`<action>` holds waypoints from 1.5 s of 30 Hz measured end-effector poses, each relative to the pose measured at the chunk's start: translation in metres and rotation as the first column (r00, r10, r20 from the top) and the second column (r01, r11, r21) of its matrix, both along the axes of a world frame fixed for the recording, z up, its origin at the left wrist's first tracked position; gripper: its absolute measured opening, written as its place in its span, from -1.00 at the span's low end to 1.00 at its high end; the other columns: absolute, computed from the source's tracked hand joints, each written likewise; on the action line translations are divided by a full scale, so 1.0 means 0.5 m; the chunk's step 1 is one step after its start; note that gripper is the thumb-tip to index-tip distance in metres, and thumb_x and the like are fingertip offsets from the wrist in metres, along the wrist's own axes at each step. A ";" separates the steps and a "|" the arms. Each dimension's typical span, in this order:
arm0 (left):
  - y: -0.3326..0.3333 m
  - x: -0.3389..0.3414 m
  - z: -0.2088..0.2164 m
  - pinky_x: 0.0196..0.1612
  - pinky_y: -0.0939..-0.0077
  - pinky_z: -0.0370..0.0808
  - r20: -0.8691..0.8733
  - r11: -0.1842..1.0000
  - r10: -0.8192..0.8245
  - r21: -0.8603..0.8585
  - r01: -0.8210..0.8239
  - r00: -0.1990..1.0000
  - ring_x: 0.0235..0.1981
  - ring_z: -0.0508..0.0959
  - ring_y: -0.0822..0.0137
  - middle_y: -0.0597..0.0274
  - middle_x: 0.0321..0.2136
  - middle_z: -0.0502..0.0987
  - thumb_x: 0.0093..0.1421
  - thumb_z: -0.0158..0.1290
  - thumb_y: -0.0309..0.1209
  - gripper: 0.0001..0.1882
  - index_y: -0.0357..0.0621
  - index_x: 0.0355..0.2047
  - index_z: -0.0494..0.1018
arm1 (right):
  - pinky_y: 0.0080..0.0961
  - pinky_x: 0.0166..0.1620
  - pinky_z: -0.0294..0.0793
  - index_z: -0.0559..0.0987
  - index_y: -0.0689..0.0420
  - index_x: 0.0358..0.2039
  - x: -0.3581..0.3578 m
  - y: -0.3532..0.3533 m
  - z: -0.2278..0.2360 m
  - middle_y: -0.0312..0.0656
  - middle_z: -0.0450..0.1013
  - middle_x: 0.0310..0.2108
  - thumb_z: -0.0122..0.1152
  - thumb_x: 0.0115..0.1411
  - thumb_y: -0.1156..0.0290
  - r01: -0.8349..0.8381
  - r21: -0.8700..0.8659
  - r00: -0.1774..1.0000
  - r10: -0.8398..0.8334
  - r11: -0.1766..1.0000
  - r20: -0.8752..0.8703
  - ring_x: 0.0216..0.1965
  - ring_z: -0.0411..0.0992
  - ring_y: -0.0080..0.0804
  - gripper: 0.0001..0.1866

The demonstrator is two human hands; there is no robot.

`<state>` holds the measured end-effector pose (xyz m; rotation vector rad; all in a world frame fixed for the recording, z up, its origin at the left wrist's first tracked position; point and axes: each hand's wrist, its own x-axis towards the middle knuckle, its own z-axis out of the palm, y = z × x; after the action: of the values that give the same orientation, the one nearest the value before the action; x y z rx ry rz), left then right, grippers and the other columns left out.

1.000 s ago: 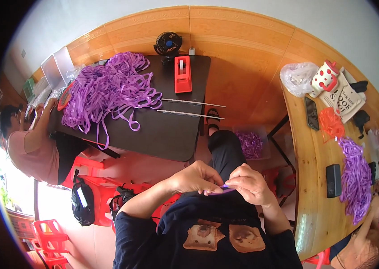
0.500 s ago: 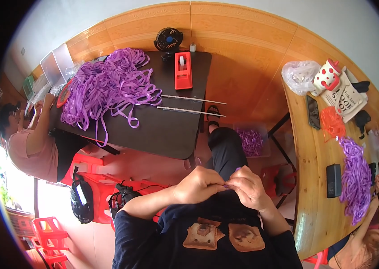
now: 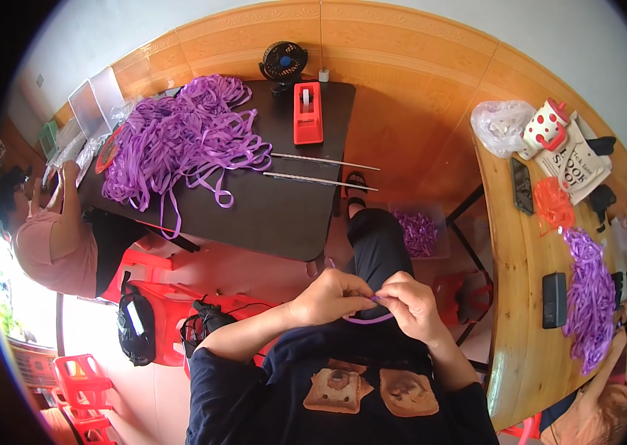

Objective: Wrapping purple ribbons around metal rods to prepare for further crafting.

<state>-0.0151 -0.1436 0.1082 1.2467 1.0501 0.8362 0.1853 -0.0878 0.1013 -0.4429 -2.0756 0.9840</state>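
Note:
Both hands meet above my lap, fingertips almost touching. My left hand (image 3: 334, 298) pinches one part of a purple ribbon (image 3: 370, 320), and my right hand (image 3: 411, 305) pinches it close by. Part of the ribbon hangs in a curve below the fingers; the rest is hidden by them. On the dark table ahead to the left lies a big tangled heap of purple ribbon (image 3: 172, 141). Two thin metal rods (image 3: 321, 180) stick out from that heap past the table's right edge.
A red tape dispenser (image 3: 308, 115) and a black fan (image 3: 284, 61) stand on the dark table (image 3: 269, 222). A clear bin (image 3: 421, 233) of purple pieces sits on the floor. The wooden table (image 3: 517, 319) at right bears more ribbon and a phone (image 3: 522, 185). People sit at both sides.
My hands have come slightly apart at the fingertips, and a curved length of purple ribbon now shows beneath them. The view has shifted a little.

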 end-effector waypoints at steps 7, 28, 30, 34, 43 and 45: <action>-0.004 -0.007 0.001 -0.55 0.56 0.36 -0.032 0.992 -0.099 0.075 0.101 0.995 -0.63 0.45 0.48 0.22 -0.64 0.49 0.13 0.12 -0.51 -0.89 -0.37 -0.43 0.53 | -0.41 -0.41 0.33 0.48 0.25 -0.40 -0.002 -0.003 0.013 -0.14 0.40 -0.47 0.20 -0.05 0.67 -0.043 0.251 0.998 0.029 0.967 0.060 -0.48 0.37 -0.24 -0.84; 0.010 -0.029 0.014 -0.69 0.76 0.29 0.142 0.965 -0.020 -0.256 0.056 0.990 -0.69 0.44 0.57 0.29 -0.68 0.49 0.13 0.18 -0.43 -0.78 -0.34 -0.27 0.56 | -0.47 -0.45 0.33 0.46 0.27 -0.40 -0.019 -0.013 -0.016 -0.14 0.39 -0.50 0.17 0.04 0.70 0.082 0.030 0.995 -0.080 0.996 -0.063 -0.50 0.39 -0.27 -0.89; 0.012 -0.032 0.008 -0.69 0.74 0.31 0.237 0.950 -0.043 -0.290 0.113 0.971 -0.70 0.44 0.55 0.29 -0.69 0.48 0.19 0.13 -0.40 -0.77 -0.35 -0.26 0.55 | -0.45 -0.45 0.33 0.47 0.26 -0.40 -0.018 -0.008 -0.011 -0.14 0.39 -0.50 0.20 0.03 0.67 0.076 0.126 0.996 -0.068 0.989 -0.064 -0.50 0.38 -0.25 -0.88; 0.013 -0.035 -0.006 -0.70 0.73 0.29 0.407 0.919 -0.030 -0.349 0.186 0.913 -0.71 0.43 0.53 0.31 -0.71 0.45 0.25 0.06 -0.34 -0.74 -0.34 -0.26 0.55 | -0.45 -0.42 0.33 0.48 0.24 -0.37 -0.018 -0.007 -0.006 -0.15 0.41 -0.48 0.22 0.03 0.65 0.029 0.167 0.997 -0.018 0.986 -0.071 -0.49 0.39 -0.25 -0.86; -0.002 -0.030 -0.008 -0.69 0.71 0.23 0.492 0.909 -0.075 -0.324 0.262 0.867 -0.71 0.34 0.55 0.33 -0.74 0.37 0.24 0.05 -0.40 -0.79 -0.36 -0.34 0.55 | -0.46 -0.40 0.33 0.47 0.26 -0.35 -0.025 -0.012 0.006 -0.13 0.40 -0.47 0.21 0.05 0.64 -0.046 0.186 0.994 0.064 0.981 -0.088 -0.48 0.37 -0.25 -0.86; -0.013 -0.027 -0.006 -0.72 0.77 0.21 0.436 0.957 -0.051 -0.237 0.169 0.899 -0.72 0.36 0.61 0.36 -0.74 0.41 0.23 0.08 -0.41 -0.82 -0.32 -0.37 0.56 | -0.46 -0.42 0.34 0.46 0.26 -0.36 -0.031 -0.022 0.008 -0.13 0.39 -0.49 0.20 0.07 0.63 -0.025 0.137 0.996 0.037 0.990 -0.085 -0.48 0.36 -0.24 -0.88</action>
<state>-0.0287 -0.1500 0.1053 0.8322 0.7007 0.8010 0.1698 -0.0987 0.1050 -0.2928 -2.0600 0.8584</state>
